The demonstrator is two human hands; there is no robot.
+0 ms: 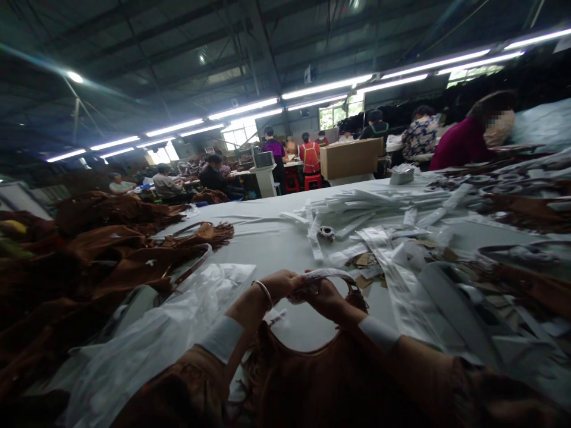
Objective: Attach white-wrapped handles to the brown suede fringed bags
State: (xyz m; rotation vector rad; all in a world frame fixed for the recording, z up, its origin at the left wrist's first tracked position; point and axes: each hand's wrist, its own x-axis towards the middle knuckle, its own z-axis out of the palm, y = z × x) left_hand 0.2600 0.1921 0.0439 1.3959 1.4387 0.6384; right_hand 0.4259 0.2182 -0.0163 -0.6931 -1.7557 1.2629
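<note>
I am looking across a wide grey table point(267, 238) that is crowding up on both sides. To my left, a heap of brown fringed bags point(89, 249) is piling high and spilling toward the middle, and a clear plastic bag point(178, 315) is lying just beside my left forearm. To my right, loose white paper strips point(383, 220) and torn wrappings are sprawling over the surface, with a small roll of tape point(326, 233) sitting among them. Farther back a cardboard box point(351, 158) is standing at the table's far edge, and other people are sitting at work behind it and along the right side.

Both my arms are reaching forward from the bottom of the view, wrists bent inward so the hands are meeting in the middle. My left hand point(280, 284), with a bangle on the wrist, is curling its fingers closed around the white-wrapped handle point(328, 274) of the brown bag point(321, 368). My right hand point(328, 297) is gripping the same handle from the other side, fingers folded over it. The bag itself is lying directly in front of me at the near edge, its handle arching up between my two hands.
</note>
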